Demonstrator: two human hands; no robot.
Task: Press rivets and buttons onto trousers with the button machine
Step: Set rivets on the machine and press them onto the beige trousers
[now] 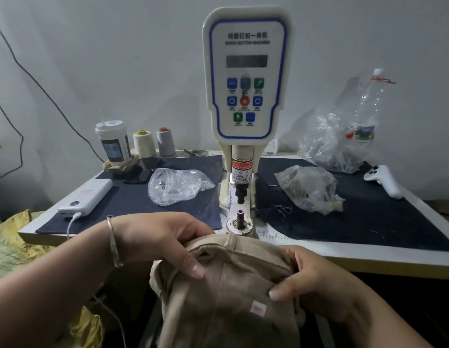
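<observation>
1. Beige trousers bunched below the near edge of the desk, held up in front of the button machine; small pink label on the fabric near the right thumb.
2. Left hand grips the upper left of the bunched fabric, thumb on top, fingers curled behind the fold; metal bangle on that wrist.
3. Right hand pinches the fabric from the right side, thumb pressed on the front, fingers tucked under the edge.
4. Machine stands at mid-desk, control panel facing the camera; lower die post sits on a round base at the near edge, just beyond the trousers, not touching them. Upper punch well above the post.
5. Dark cloth mats cover the desk either side of the machine.
6. Left side: clear bag of small metal parts, white power bank with cable at the left edge, cup and two thread cones at the far-left corner.
7. Right side: clear bag of brassy parts, bigger crumpled bag at the far edge with a plastic bottle behind it, white controller-like device near the right edge.
</observation>
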